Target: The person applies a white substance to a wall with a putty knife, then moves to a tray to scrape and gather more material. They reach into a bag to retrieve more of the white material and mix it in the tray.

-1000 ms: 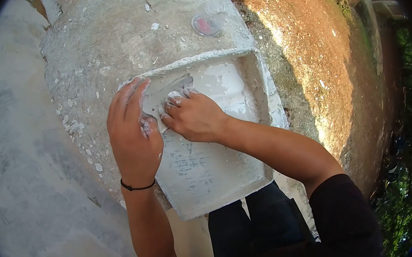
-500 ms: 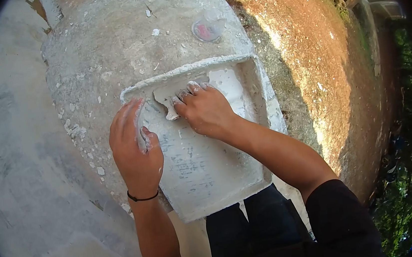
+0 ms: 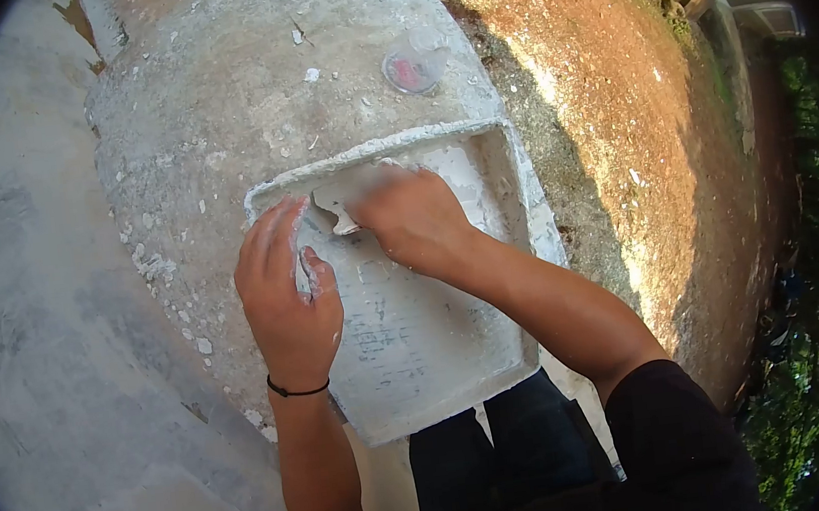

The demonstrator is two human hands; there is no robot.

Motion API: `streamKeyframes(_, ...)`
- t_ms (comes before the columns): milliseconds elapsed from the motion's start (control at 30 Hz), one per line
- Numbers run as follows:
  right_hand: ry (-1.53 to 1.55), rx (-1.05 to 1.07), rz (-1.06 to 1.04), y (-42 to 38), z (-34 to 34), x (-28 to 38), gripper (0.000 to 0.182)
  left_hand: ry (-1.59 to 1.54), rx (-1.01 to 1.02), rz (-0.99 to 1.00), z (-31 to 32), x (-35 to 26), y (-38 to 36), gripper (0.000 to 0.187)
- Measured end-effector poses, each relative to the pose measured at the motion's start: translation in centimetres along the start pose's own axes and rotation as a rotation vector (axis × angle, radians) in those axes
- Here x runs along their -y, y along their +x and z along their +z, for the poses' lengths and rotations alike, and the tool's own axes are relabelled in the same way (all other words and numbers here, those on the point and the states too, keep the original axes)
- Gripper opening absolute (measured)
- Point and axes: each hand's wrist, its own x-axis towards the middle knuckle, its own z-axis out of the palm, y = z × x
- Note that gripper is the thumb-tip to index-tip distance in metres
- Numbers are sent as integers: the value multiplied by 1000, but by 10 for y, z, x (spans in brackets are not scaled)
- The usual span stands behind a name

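Observation:
A shallow rectangular tray, coated in whitish plaster-like residue, lies in front of me. At its left edge is my left hand, fingers dusty white, thumb apart from the others, nothing seen between them. My right hand is inside the far part of the tray, fingers curled and partly blurred. It closes on a thin, ragged whitish piece, whose left end sticks out toward my left hand. White material lies in the tray's far right part.
Beyond the tray, a round clear lid or container with a pink mark lies on the rough concrete slab. White crumbs are scattered over the slab. Brown soil lies to the right, and a smooth grey floor to the left.
My left hand has shifted slightly right, closer to the ragged piece. My right hand's fingers have blurred with motion over the piece, and less of the white material beside them shows.

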Motion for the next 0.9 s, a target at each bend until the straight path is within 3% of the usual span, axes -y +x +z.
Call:
streamKeyframes(267, -27, 163, -42, -16, -17, -2, 15, 35, -2, 11, -2, -4, -3, 42)
streamKeyframes(333, -13, -26, -9, -24, -14, -5, 14, 28, 4, -3, -2, -5, -3, 41)
streamKeyframes(433, -6, -121, 59, -25, -10, -12, 15, -2, 19, -14, 2, -6, -5, 40)
streamKeyframes(700, 82, 48, 75, -49, 4, -3, 18, -16, 46, -14, 16, -13, -14, 38)
streamKeyframes(767, 39, -161, 48, -58, 4, -6, 20, -24, 52, -19, 14, -16, -15, 38)
streamKeyframes(900, -46, -288, 9, -47, -6, -23, 24, -33, 43, -30, 10, -15, -19, 40)
